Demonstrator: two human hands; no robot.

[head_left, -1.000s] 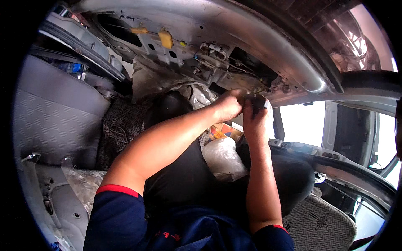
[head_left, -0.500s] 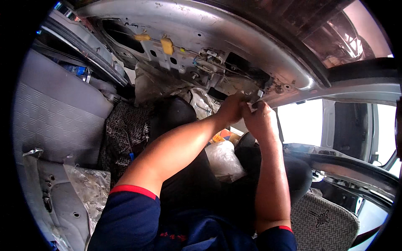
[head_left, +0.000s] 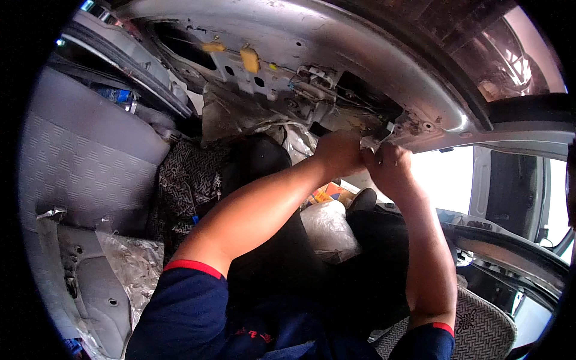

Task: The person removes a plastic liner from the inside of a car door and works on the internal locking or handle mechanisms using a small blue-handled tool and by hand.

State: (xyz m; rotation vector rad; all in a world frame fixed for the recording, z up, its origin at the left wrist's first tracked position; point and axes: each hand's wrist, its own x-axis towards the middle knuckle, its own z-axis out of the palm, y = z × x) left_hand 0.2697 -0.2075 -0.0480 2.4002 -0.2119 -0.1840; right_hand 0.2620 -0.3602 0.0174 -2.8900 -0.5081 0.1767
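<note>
My left hand [head_left: 343,151] and my right hand [head_left: 390,169] are close together at the lower right of a stripped silver car door [head_left: 336,36]. Both have curled fingers around something small that their knuckles hide. Just above them a dark part with a pale, squared end [head_left: 389,129] sticks up against the door's inner metal. Higher on the door are yellow blocks [head_left: 249,59], openings and thin rods. A crumpled plastic sheet [head_left: 228,111] hangs from the door, left of my hands.
A grey patterned seat [head_left: 90,162] is at left, a loose trim panel with torn plastic [head_left: 105,282] below it. My dark-clad legs surround a white plastic bag [head_left: 329,231]. A woven seat cushion [head_left: 486,318] lies lower right; a bright door opening [head_left: 447,177] is at right.
My hands and forearms have shifted right, the right arm most. The dark part that was between my fingers a second ago now shows above them.
</note>
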